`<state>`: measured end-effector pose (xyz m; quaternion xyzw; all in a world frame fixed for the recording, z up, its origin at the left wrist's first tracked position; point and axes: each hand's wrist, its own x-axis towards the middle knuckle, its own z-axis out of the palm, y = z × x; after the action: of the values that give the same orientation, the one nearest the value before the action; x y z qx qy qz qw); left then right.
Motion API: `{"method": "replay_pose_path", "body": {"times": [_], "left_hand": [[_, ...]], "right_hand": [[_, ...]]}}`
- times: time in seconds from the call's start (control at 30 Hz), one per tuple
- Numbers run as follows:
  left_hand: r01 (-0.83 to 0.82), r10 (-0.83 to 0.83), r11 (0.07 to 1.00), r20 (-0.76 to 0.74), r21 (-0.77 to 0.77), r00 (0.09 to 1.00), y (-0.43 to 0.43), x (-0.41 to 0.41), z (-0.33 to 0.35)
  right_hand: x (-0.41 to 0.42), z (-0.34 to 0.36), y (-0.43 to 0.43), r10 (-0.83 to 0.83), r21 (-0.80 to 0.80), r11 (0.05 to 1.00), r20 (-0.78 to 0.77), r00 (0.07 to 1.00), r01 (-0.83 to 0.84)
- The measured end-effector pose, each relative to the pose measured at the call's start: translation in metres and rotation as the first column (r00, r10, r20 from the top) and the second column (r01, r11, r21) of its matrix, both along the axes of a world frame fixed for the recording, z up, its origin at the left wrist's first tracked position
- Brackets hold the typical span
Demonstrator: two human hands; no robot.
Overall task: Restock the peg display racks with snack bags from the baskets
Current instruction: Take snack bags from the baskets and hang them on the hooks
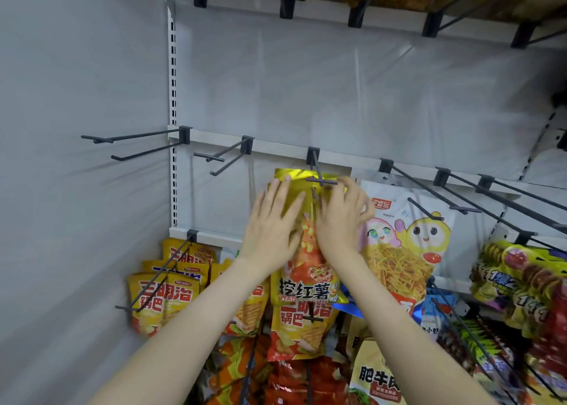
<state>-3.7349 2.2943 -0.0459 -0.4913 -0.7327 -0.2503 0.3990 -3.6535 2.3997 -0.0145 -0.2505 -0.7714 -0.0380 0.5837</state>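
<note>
Hands meet on a gold snack bag [306, 269] held up against the middle row of the rack, its top edge level with the tip of the peg hook [316, 168]. The left hand [270, 229] lies flat on the bag's front with its fingers straight and spread. The right hand [340, 217] has its fingers curled round the upper right edge and seems to grip it there. The step in hand looks like threading the bag's hang hole onto the peg. Next, the hole must be lined up with the peg tip and the bag slid back toward the rail, clear of the white cartoon bag [408, 236] hanging just beside it.

Motion blur softens the right fingers, so the exact grip is uncertain. Whether the hole is already over the tip cannot be told. No basket is in view, and the lower rows are cut off at the frame edge.
</note>
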Motion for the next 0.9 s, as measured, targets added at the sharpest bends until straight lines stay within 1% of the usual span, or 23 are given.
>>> {"method": "replay_pose_path", "body": {"times": [0.03,0.07,0.13,0.17,0.27,0.33,0.4,0.47,0.5,0.6,0.73,0.83,0.9], "left_hand": [[-0.016,0.016,0.998,-0.007,-0.055,1.0,0.001,-0.002,-0.007],[-0.046,0.045,0.994,-0.008,-0.101,0.999,0.003,-0.005,-0.013],[-0.112,0.114,0.978,0.001,-0.176,0.994,0.006,-0.013,-0.019],[-0.125,0.132,0.971,0.021,-0.204,0.991,0.009,-0.016,-0.019],[-0.126,0.151,0.952,0.068,-0.28,0.986,0.02,-0.028,-0.017],[-0.086,0.137,0.94,0.134,-0.331,0.981,0.026,-0.032,-0.018],[-0.031,0.109,0.942,0.219,-0.334,0.97,0.025,-0.028,-0.02],[0.058,0.038,0.963,0.344,-0.264,0.938,0.02,-0.016,-0.025],[0.092,0.003,0.971,0.394,-0.222,0.919,0.015,-0.008,-0.029],[0.158,-0.068,0.974,0.453,-0.163,0.889,-0.001,0.017,-0.049],[0.219,-0.146,0.973,0.534,-0.075,0.833,-0.039,0.048,-0.081],[0.29,-0.25,0.956,0.629,0.04,0.736,-0.076,0.091,-0.122],[0.319,-0.25,0.947,0.724,0.044,0.643,-0.099,0.127,-0.16]], "right_hand": [[0.0,-0.012,0.001,0.003,0.037,0.999,0.049,0.999,-0.005],[0.0,-0.024,0.002,-0.004,0.032,0.999,0.133,0.991,0.0],[-0.001,-0.041,0.008,-0.028,-0.002,1.0,0.324,0.945,0.031],[-0.004,-0.046,0.012,-0.037,-0.008,0.999,0.382,0.923,0.043],[-0.014,-0.046,0.022,-0.007,-0.065,0.997,0.477,0.879,0.044],[-0.021,-0.046,0.026,0.001,-0.082,0.995,0.523,0.853,0.049],[-0.023,-0.051,0.026,-0.001,-0.085,0.995,0.541,0.841,0.056],[-0.017,-0.057,0.016,0.022,-0.109,0.993,0.529,0.849,0.042],[-0.012,-0.06,0.009,0.067,-0.137,0.991,0.504,0.861,0.003],[0.007,-0.077,-0.02,0.246,-0.242,0.958,0.432,0.868,-0.151],[0.05,-0.115,-0.057,0.35,-0.328,0.914,0.341,0.872,-0.239],[0.095,-0.157,-0.09,0.432,-0.381,0.876,0.341,0.835,-0.297],[0.127,-0.192,-0.11,0.495,-0.443,0.839,0.38,0.781,-0.316]]}}
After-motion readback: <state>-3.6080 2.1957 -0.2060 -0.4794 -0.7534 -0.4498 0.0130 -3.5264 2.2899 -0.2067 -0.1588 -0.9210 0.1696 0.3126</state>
